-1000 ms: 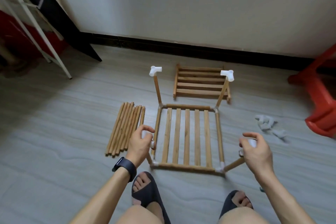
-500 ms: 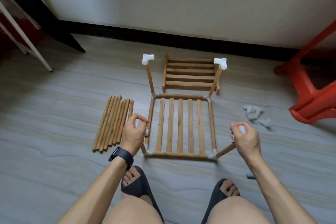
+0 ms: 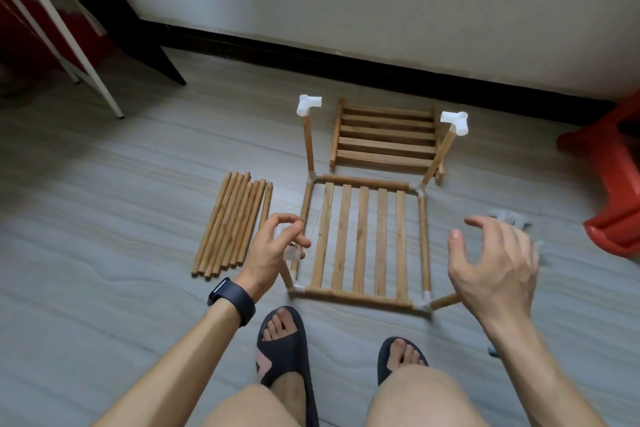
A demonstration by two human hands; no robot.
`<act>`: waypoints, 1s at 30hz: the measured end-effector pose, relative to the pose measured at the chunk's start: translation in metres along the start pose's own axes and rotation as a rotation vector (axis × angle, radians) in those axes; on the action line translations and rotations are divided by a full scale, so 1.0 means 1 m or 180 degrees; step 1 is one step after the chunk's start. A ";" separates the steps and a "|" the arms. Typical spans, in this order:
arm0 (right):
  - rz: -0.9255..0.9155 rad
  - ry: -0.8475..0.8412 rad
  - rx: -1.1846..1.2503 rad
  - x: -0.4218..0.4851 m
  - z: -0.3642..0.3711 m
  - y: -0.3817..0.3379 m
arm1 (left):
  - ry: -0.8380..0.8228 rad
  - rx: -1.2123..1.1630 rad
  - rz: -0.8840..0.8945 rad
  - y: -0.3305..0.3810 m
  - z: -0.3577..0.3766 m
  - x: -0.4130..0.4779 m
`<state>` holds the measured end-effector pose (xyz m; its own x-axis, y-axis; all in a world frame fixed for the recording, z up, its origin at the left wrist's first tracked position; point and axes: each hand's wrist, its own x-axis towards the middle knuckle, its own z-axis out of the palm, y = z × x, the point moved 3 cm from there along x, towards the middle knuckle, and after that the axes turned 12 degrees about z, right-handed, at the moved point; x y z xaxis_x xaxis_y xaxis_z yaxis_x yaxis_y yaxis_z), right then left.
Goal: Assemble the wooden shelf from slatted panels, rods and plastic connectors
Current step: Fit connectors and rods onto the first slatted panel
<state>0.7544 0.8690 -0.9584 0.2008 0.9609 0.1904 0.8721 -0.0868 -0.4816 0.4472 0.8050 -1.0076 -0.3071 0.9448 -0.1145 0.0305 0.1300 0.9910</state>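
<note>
On the floor ahead of our sandalled feet lies the slatted panel (image 3: 363,239), framed by rods joined at the corners. Upright rods rise from its two far corners, capped by the far-left connector (image 3: 309,104) and the far-right connector (image 3: 455,121), both white. Our left grip (image 3: 273,253) is curled round the near-left connector (image 3: 291,254), a translucent piece atop the near-left rod (image 3: 286,276). Our right grip (image 3: 491,270) hovers with fingers spread apart, holding nothing, above the near-right rod (image 3: 445,301), which slants outward from its corner. A second slatted panel (image 3: 384,139) lies just beyond the frame, a bundle of spare rods (image 3: 232,225) lies left of it, and blurred loose connectors (image 3: 516,221) lie to the right, near a red stool (image 3: 616,191).
</note>
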 end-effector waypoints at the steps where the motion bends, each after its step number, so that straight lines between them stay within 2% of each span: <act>1: -0.0300 -0.0046 0.0074 0.000 0.008 -0.013 | -0.0066 -0.0153 -0.0088 -0.002 -0.007 0.004; 3: -0.0669 -0.0540 0.0200 -0.002 0.041 -0.035 | 0.0033 -0.0211 -0.0314 -0.014 -0.027 0.016; 5: -0.0813 -0.1243 0.0041 -0.008 0.087 -0.052 | 0.0352 -0.0022 -0.0554 -0.035 -0.051 0.032; 7: -0.0830 -0.1956 -0.0447 -0.017 0.137 -0.057 | 0.0534 0.0654 -0.0840 -0.064 -0.076 0.042; 10: -0.0983 -0.2914 -0.1256 -0.034 0.204 -0.051 | 0.0401 0.1852 -0.1321 -0.118 -0.121 0.045; 13: -0.1100 -0.3424 -0.1686 -0.049 0.256 -0.034 | 0.0355 0.2569 -0.1775 -0.166 -0.159 0.049; 17: -0.1111 -0.3375 -0.1840 -0.067 0.288 -0.011 | 0.0377 0.2845 -0.1990 -0.197 -0.182 0.063; 23: -0.1151 -0.3360 -0.1847 -0.073 0.296 -0.002 | 0.0311 0.3192 -0.2023 -0.214 -0.196 0.082; 30: -0.1093 -0.3469 -0.1788 -0.074 0.296 -0.001 | 0.0567 0.2930 -0.1989 -0.216 -0.199 0.090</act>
<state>0.6064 0.8754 -1.2255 -0.3085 0.6503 -0.6942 0.9280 0.3659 -0.0696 0.2234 0.8022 -1.2186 -0.6434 0.5894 -0.4886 0.4913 0.8073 0.3269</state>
